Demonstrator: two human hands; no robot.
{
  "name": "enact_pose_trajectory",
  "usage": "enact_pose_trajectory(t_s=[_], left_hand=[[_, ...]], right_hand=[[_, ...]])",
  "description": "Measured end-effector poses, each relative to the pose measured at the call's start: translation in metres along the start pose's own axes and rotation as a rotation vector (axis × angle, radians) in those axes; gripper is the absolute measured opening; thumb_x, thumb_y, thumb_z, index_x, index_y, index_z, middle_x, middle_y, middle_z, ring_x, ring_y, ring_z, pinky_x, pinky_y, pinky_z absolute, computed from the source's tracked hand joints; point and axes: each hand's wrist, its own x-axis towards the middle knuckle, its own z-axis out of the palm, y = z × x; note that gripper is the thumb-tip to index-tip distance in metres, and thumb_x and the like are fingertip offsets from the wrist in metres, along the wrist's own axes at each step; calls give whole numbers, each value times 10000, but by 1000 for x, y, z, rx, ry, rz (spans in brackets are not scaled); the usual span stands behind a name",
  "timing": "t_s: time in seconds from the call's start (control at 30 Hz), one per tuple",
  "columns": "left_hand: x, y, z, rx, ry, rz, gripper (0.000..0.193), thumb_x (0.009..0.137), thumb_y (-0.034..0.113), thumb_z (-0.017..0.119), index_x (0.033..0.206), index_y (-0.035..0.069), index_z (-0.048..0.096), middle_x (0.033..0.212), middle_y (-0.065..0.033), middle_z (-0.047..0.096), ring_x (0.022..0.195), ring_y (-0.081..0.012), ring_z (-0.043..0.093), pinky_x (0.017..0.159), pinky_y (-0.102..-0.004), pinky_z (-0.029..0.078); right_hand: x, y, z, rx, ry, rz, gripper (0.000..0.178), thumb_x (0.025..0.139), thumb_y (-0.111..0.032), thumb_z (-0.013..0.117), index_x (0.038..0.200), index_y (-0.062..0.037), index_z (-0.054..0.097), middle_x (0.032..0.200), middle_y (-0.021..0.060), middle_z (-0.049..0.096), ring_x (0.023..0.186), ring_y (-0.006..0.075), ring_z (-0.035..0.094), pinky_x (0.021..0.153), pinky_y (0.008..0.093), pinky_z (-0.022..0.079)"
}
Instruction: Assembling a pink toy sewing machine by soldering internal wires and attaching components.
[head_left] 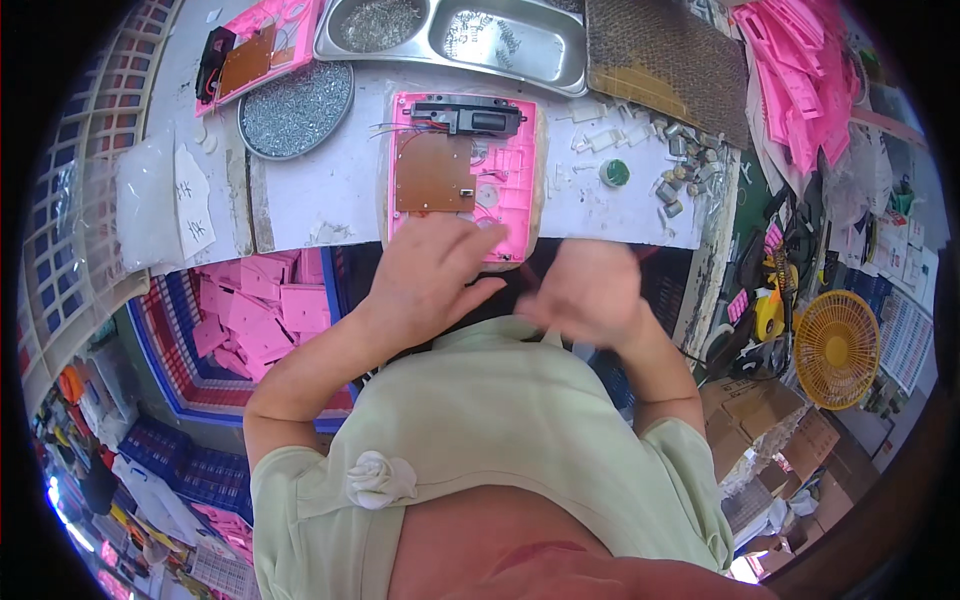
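Observation:
A pink plastic housing (pixel 515 190) lies at the table's front edge, open side up. Fixed in it are a brown circuit board (pixel 432 175) and a long black part (pixel 465 117) across the far end, with thin wires at its left. My left hand (pixel 425 265) rests over the housing's near left part, fingers stretched out and thumb apart, with nothing visible in it. It hides the near left corner. Off the housing's near right corner, my right hand (pixel 590 290) hangs in front of the table edge. Its fingers are bent and smeared by motion, so any held thing cannot be made out.
A round dish of small screws (pixel 297 110) sits left, near another pink housing (pixel 300 35). Metal trays (pixel 455 70) with small parts stand behind. At right are a green-topped round piece (pixel 614 173) and loose small blocks (pixel 685 165). A crate (pixel 185 385) holds pink pieces.

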Motion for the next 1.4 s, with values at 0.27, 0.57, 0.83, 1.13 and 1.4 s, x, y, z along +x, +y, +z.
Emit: enact_pose_trajectory(t_s=[0.27,0.57,0.83,1.13,1.4], left_hand=[[-16,-14,-18,65,-194,262,292,805,193,723,1083,108,702,988,-24,656,847,-213,632,740,-389,497],[-58,-46,-45,17,152,-367,162,740,53,794,800,63,644,745,-86,573,655,-284,567,561,-396,431],[-91,-18,-18,2,-244,-152,169,839,136,725,973,89,633,859,-81,593,772,-283,635,661,-405,507],[-40,-50,-61,-71,-217,-69,219,823,127,759,997,67,641,901,-116,594,812,-351,621,704,-452,515],[-34,-65,-56,-78,-266,75,229,802,131,819,978,79,682,863,-95,617,756,-303,641,627,-405,520]], right_hand=[[21,12,8,71,-172,266,448,748,-401,819,1069,-99,738,919,50,621,919,295,564,845,410,472],[32,1,65,-212,-197,173,450,747,-289,819,1141,-109,697,993,41,626,968,276,564,898,450,432],[36,-7,96,-240,-277,208,356,722,-243,820,1001,-111,642,1019,46,625,948,266,573,847,436,424],[36,-6,100,-335,-325,199,226,779,-244,710,937,-108,621,922,60,587,942,274,553,819,423,414],[88,86,-87,-136,-80,344,114,819,-95,779,914,-67,723,878,60,709,805,206,674,784,346,525]])
